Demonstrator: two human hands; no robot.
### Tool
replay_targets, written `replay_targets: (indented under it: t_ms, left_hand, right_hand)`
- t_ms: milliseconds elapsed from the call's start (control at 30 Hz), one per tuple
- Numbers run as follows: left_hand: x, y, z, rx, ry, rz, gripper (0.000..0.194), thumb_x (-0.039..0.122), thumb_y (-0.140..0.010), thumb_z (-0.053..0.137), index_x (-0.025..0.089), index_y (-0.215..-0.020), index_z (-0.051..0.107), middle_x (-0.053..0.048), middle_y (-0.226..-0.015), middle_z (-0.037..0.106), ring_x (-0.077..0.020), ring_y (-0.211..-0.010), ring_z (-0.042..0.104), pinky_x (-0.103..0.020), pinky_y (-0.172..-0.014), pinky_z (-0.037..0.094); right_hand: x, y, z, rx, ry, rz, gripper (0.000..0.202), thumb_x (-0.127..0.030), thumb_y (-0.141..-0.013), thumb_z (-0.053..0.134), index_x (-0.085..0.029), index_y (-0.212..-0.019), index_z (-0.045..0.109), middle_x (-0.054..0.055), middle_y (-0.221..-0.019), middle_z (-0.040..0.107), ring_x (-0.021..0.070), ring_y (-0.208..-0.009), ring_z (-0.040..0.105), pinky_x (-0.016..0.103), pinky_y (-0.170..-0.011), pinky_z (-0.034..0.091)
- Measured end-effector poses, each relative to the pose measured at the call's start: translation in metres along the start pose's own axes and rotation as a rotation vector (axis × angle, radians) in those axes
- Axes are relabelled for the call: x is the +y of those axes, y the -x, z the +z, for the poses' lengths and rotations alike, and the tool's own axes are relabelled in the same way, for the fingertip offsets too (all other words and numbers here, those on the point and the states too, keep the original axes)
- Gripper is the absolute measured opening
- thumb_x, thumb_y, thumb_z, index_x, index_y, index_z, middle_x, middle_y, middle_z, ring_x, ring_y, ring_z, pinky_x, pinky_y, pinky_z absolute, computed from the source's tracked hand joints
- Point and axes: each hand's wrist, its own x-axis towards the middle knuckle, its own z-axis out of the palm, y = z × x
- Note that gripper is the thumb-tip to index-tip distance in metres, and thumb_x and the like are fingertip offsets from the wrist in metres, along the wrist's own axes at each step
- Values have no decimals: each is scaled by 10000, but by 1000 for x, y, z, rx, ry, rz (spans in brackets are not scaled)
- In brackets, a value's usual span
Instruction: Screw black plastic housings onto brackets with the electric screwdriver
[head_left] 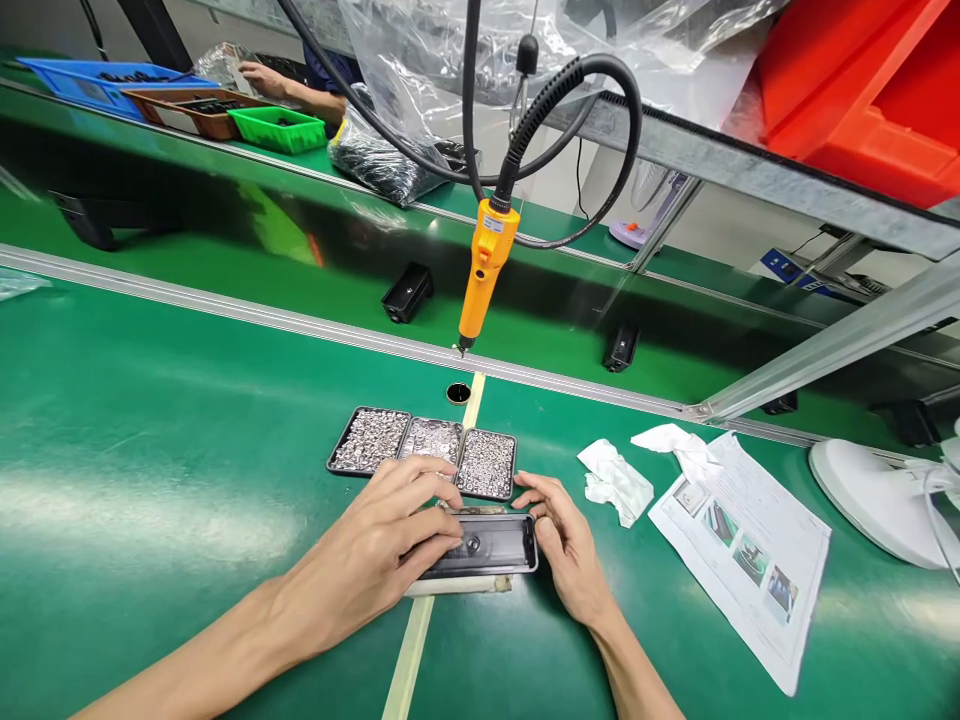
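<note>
On the green bench, head view:
Black housing point(491, 545): between the hands, just below the parts trays point(487, 463).
Left hand point(382, 540): fingers curled over its left end; pinch unclear.
Right hand point(566, 545): loosely curled at its right end.

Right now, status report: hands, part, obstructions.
Left hand over long, black, open-topped housing; right hand at its right end. Orange power screwdriver hanging beyond, clear of hands.

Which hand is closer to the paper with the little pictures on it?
The right. The right hand is at the black casing's right end, just left of the printed sheet. The left hand is farther away, over the casing's left part.
</note>
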Motion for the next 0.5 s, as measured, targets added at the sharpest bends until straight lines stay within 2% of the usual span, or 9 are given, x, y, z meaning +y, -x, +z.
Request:
replay_targets:
  t_ms: [167,300,400,500]
  left_hand:
    - [3,2,-12,-96,-78,64,237,192,-1057,511,260,-1015,735,-53,-1219,670,-310,-1357,458,-472,-1025,451]
    - [0,12,-16,-80,-77,15,231,248,-1064,518,280,-1101,743,-44,-1315,656,-309,-1393,452,-486,-1075,470]
    - [-4,21,-13,-81,-87,23,269,367,-1050,560,316,-1268,709,-55,-1483,567,-357,-1459,386,-554,-1115,458]
    - [-5,25,-9,-112,-117,75,345,419,-1039,570,325,-1360,652,-63,-1589,465,-390,-1516,300,-621,-1123,441]
  right_hand:
    - [-1,0,0,2,-1,-3,492,-554,-1047,421,-286,-1443,533,105,-1336,588,212,-1038,631,335,-833,516]
    - [-2,0,0,0,-15,5,519,-572,-1049,396,-281,-1463,515,110,-1345,595,209,-1024,637,337,-836,520]
    - [-3,0,0,-4,-38,6,533,-592,-1049,378,-291,-1467,517,103,-1348,594,209,-1025,632,341,-851,502]
    - [-3,1,0,-4,-52,10,528,-592,-1051,377,-301,-1467,521,96,-1348,591,210,-1030,626,346,-868,482]
